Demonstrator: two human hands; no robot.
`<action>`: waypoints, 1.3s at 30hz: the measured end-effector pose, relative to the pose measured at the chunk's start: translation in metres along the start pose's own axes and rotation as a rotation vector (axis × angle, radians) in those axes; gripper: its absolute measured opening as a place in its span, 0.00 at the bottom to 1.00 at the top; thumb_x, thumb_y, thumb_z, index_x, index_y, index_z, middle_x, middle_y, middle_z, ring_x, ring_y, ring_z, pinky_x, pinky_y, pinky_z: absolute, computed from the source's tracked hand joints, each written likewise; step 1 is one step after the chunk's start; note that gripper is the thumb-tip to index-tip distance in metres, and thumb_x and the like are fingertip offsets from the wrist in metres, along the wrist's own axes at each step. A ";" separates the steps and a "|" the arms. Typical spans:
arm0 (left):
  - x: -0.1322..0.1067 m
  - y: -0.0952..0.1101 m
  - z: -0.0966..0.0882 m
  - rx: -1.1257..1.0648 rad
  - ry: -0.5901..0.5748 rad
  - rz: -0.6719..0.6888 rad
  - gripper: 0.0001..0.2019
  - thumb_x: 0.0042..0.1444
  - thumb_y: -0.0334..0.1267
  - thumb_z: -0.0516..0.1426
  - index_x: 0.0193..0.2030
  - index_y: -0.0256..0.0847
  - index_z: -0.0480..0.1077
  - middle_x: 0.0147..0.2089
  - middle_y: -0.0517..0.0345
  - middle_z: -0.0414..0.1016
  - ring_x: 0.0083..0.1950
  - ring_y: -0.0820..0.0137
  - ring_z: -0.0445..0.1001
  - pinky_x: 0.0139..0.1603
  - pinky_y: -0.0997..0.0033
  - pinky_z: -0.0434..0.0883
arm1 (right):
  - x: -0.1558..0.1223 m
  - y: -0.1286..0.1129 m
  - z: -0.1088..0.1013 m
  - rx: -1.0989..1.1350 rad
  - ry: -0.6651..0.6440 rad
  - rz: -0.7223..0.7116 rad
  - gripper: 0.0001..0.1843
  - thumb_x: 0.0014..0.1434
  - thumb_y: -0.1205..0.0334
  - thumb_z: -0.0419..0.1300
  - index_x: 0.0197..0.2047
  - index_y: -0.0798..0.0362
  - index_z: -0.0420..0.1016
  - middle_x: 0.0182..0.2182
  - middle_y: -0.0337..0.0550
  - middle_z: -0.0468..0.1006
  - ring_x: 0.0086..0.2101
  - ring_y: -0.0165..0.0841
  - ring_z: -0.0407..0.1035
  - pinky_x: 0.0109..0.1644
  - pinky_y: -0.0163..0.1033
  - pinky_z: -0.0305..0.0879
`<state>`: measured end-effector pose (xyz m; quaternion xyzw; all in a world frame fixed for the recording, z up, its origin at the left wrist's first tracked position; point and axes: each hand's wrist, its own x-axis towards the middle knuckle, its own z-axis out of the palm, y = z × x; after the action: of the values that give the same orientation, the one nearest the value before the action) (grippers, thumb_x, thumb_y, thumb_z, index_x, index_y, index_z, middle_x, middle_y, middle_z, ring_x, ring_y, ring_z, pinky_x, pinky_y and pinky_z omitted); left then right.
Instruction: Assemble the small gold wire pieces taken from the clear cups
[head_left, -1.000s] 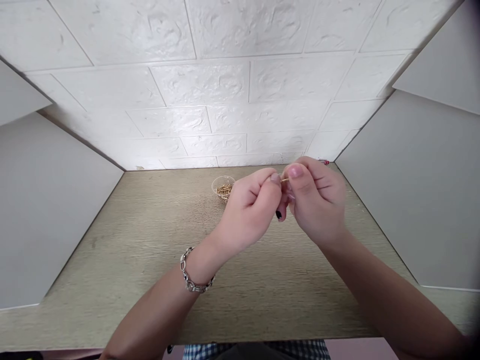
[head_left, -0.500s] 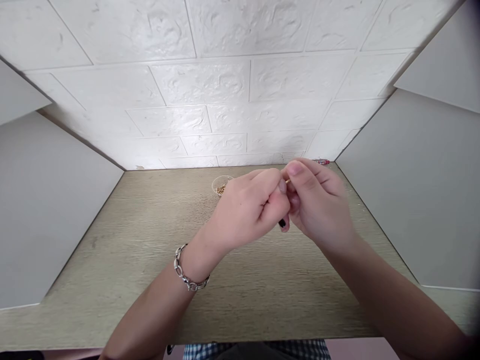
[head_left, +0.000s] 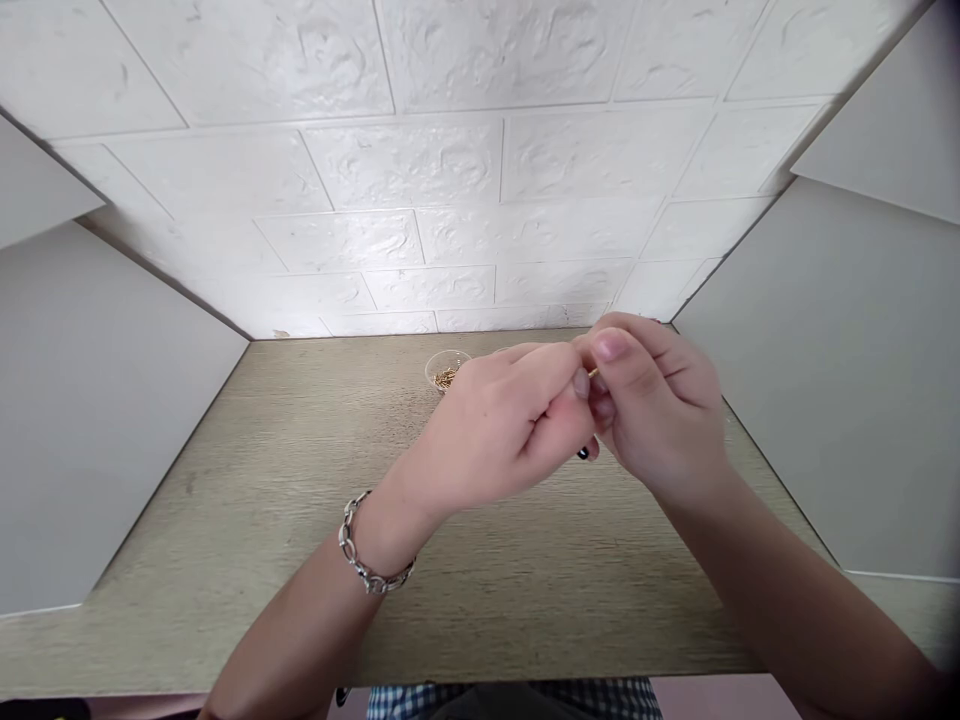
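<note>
My left hand [head_left: 502, 430], with a chain bracelet on the wrist, is closed, its fingers curled and the thumb tip pressed in. Against its fingertips, my right hand [head_left: 660, 410] is closed in a pinch. A thin gold-coloured piece [head_left: 594, 373] shows between the two sets of fingertips; most of it is hidden, so its kind is unclear. Below the left fingers a small shiny black spot [head_left: 583, 453] peeks out, which I cannot identify. Behind my left hand stands a small clear round dish [head_left: 429, 366] holding several tiny gold-coloured pieces [head_left: 445, 378], partly covered by the hand.
The wood-grain tabletop [head_left: 300, 450] meets a white brick-patterned wall [head_left: 450, 160] at the back. Grey panels stand at the left [head_left: 97, 400] and right [head_left: 817, 380]. A small red item [head_left: 655, 321] barely shows behind my right hand by the wall.
Both hands have shifted slightly right together, still touching at the fingertips. The gold-coloured piece shows a little more clearly; the red item behind is now mostly covered.
</note>
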<state>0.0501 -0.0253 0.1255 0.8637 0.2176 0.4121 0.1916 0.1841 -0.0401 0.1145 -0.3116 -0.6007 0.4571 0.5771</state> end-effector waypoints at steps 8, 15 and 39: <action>-0.001 0.002 0.003 -0.128 0.010 -0.079 0.13 0.59 0.27 0.43 0.23 0.39 0.55 0.22 0.64 0.70 0.26 0.79 0.67 0.28 0.78 0.65 | -0.001 -0.002 0.000 -0.047 -0.001 -0.075 0.17 0.62 0.56 0.51 0.23 0.52 0.61 0.13 0.30 0.62 0.13 0.22 0.59 0.15 0.29 0.57; -0.001 -0.002 0.009 -0.270 0.052 -0.201 0.16 0.62 0.33 0.42 0.23 0.38 0.57 0.20 0.63 0.66 0.23 0.79 0.65 0.26 0.78 0.64 | -0.001 0.008 0.006 -0.092 0.099 -0.130 0.17 0.62 0.55 0.50 0.24 0.51 0.59 0.14 0.31 0.62 0.14 0.23 0.60 0.18 0.31 0.61; -0.077 -0.078 -0.008 0.398 -0.692 -0.812 0.12 0.56 0.40 0.47 0.28 0.38 0.67 0.32 0.55 0.72 0.32 0.69 0.68 0.31 0.71 0.61 | 0.009 -0.016 -0.016 -0.242 0.089 -0.070 0.11 0.60 0.54 0.53 0.29 0.50 0.67 0.27 0.37 0.69 0.22 0.24 0.63 0.24 0.33 0.60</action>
<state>-0.0169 -0.0004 0.0423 0.8150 0.5302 -0.0503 0.2284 0.2008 -0.0353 0.1311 -0.3776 -0.6358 0.3466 0.5771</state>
